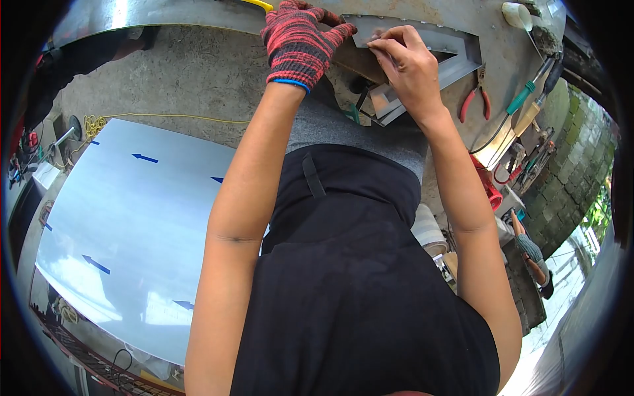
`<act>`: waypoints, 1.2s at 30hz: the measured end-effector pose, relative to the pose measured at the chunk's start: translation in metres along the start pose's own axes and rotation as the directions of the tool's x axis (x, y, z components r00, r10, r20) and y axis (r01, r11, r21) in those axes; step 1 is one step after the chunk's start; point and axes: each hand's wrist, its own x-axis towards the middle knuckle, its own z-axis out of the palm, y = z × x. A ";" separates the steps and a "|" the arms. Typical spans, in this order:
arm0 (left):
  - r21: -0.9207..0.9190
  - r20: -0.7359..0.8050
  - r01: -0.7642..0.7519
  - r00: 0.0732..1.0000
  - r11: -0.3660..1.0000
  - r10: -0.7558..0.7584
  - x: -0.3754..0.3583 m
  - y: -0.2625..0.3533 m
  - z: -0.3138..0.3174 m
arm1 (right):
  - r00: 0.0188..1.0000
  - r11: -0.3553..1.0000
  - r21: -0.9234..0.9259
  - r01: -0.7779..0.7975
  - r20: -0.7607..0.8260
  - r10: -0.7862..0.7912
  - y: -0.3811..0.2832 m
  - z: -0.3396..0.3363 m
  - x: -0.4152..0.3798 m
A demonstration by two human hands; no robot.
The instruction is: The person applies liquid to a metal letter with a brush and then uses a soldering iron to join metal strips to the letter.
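Observation:
My left hand [300,43], in a red-and-black striped glove with a blue cuff, rests on the metal worktop. Its fingers are spread, and one reaches to the left end of an angular grey sheet-metal piece [470,54]. My bare right hand [413,69] is over the same piece, thumb and forefinger pinched together near its left part. Whatever is between those fingertips is too small to make out. Raised edges run along the metal piece, which partly overhangs the worktop's front edge.
Red-handled pliers [477,99] and a green-handled soldering iron [522,98] lie at the right. A white cup [517,16] stands behind them. A large pale sheet [132,218] with blue arrows is at the left. Another person [529,254] is at the far right.

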 end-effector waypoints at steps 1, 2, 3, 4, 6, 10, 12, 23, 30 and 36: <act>-0.001 0.000 -0.002 1.000 1.000 0.002 0.001 -0.001 0.000 | 1.000 1.000 -0.002 0.000 -0.001 0.000 0.000 0.000 0.001; -0.004 0.013 0.001 1.000 1.000 -0.001 0.001 -0.002 0.000 | 1.000 1.000 -0.006 -0.001 0.002 0.001 -0.001 -0.001 0.001; -0.006 0.028 0.004 1.000 1.000 -0.003 0.001 -0.001 0.000 | 1.000 1.000 -0.009 -0.003 0.007 0.003 -0.001 -0.001 0.000; -0.009 0.029 0.001 1.000 1.000 -0.001 0.001 -0.001 0.000 | 1.000 1.000 -0.012 -0.005 0.006 0.005 -0.001 -0.001 0.000; 0.009 0.033 0.021 0.999 1.000 -0.021 0.001 0.001 0.000 | 1.000 1.000 -0.004 -0.004 0.005 0.004 0.000 0.000 0.000; 0.037 0.053 0.023 0.998 0.999 -0.025 0.002 0.005 -0.005 | 1.000 1.000 -0.015 0.000 -0.001 0.000 -0.001 0.000 -0.001; 0.008 0.065 0.044 0.997 0.999 -0.045 0.000 0.009 -0.010 | 1.000 1.000 -0.012 -0.004 0.000 0.004 -0.001 0.000 0.000; 0.016 0.064 0.071 0.995 0.997 -0.072 0.005 0.009 -0.007 | 1.000 1.000 0.011 -0.009 -0.002 0.009 0.002 0.002 0.000; 0.003 0.109 0.100 0.989 0.995 -0.100 0.005 0.011 -0.009 | 0.987 0.969 0.217 -0.122 -0.074 0.141 0.000 -0.020 0.010; 0.016 0.109 0.075 0.991 0.997 -0.076 0.006 0.009 -0.011 | 0.899 0.952 0.218 -0.215 -0.337 0.280 0.034 -0.087 0.028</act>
